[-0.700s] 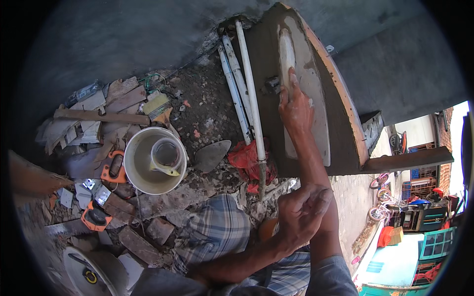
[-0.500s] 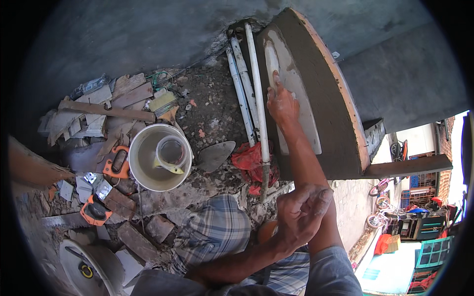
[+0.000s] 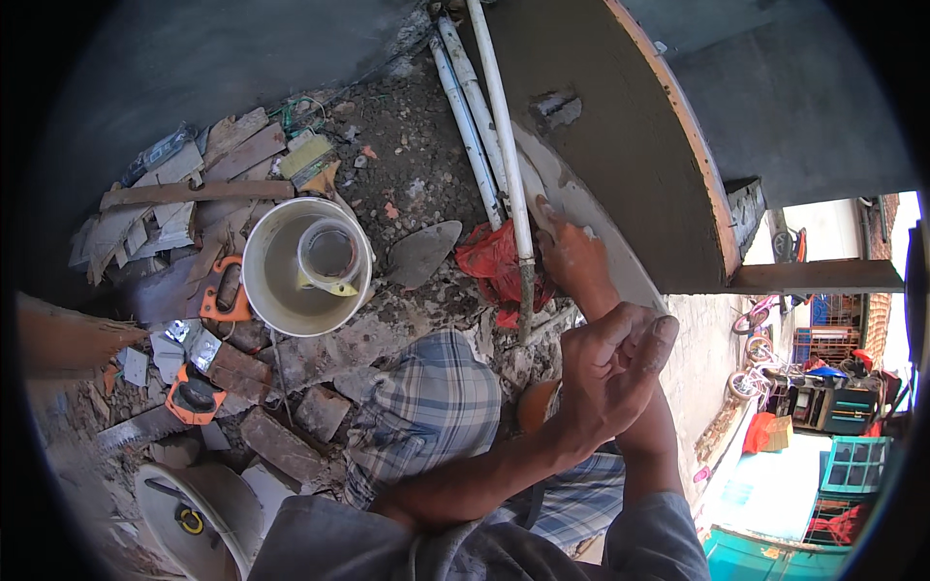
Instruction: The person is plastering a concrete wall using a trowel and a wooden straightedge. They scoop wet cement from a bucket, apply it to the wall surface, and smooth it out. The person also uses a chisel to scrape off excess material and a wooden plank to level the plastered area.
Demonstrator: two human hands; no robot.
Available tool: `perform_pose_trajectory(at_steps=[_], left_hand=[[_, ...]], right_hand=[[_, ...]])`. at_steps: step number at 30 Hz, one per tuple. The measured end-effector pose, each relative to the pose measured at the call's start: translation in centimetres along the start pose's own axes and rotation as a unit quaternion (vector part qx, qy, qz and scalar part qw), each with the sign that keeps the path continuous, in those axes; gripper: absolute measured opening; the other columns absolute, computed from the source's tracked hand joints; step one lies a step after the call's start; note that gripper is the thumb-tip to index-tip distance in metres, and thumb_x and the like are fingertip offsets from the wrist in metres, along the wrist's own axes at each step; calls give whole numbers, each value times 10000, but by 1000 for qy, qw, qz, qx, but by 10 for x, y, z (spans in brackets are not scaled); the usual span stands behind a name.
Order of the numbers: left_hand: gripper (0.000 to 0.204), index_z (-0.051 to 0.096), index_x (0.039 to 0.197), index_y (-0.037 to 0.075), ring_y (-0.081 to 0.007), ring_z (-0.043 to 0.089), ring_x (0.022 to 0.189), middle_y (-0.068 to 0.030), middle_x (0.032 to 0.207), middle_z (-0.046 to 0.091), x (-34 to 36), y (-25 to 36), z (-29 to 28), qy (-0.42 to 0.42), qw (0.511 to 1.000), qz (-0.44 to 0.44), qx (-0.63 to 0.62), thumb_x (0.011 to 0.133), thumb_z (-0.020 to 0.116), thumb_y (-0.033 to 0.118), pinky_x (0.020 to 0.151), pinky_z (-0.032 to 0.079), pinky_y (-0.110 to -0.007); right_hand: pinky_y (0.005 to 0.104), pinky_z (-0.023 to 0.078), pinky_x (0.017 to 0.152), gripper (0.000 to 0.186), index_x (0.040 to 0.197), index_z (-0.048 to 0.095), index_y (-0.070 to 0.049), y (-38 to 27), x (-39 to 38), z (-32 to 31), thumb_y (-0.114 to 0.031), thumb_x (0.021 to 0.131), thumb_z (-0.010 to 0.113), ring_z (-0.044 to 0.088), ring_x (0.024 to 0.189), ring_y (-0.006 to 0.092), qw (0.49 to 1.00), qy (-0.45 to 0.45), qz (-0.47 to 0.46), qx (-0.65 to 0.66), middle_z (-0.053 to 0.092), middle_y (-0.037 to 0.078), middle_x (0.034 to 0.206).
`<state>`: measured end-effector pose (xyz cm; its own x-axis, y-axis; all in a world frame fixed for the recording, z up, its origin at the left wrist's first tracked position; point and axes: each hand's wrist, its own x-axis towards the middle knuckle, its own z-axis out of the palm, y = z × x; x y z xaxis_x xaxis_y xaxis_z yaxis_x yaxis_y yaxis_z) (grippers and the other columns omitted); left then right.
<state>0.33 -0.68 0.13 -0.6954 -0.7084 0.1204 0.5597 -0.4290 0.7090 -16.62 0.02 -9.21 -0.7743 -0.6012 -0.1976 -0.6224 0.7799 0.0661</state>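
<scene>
My right hand is closed around the handle of a long pale plastering float, partly hidden by the hand and a white pipe. The float lies against a dark, wet mortar surface, along its near left edge. A rough raised patch of mortar shows beyond the float. My left hand is curled into a loose fist over my right forearm, thumb against the fingers, with nothing visible in it. White pipes stand just left of the float, beside a red plastic bag.
A white bucket holds cloudy water, a small tub and a brush. Close by lie a pointed trowel, orange-handled saws, a wide brush and wood scraps. A wooden strip edges the mortar. Another bucket leans at lower left.
My right hand has drawn the float toward me along the mortar, leaving the rough patch exposed beyond it. My left hand stays curled over the right forearm. The view has shifted slightly.
</scene>
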Motion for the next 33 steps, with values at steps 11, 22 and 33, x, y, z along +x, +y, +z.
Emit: perform_pose_trajectory(at_steps=[11,22,33], left_hand=[[190,689,976,-34,-54,549,572,-33,667,619,-8,-27,13,-29,994,-104,-31,1000,603,134,517,433,-232],[193,696,914,12,-99,597,532,-67,661,656,-39,-41,28,-156,986,-8,56,946,705,202,496,465,-271],[177,737,950,-10,-180,679,644,-111,799,726,-58,-35,24,-255,960,-1,115,909,690,156,588,524,-306]], right_hand=[[515,558,844,608,1527,440,-236,85,-195,-41,-229,950,630,702,938,430,995,-64,81,-8,725,195,1071],[493,534,665,603,1528,443,-258,45,-131,-58,-151,969,644,688,794,426,971,190,80,123,686,238,957],[454,551,621,683,1570,354,-336,90,-228,-64,-270,952,637,664,676,315,983,158,70,63,637,110,848]])
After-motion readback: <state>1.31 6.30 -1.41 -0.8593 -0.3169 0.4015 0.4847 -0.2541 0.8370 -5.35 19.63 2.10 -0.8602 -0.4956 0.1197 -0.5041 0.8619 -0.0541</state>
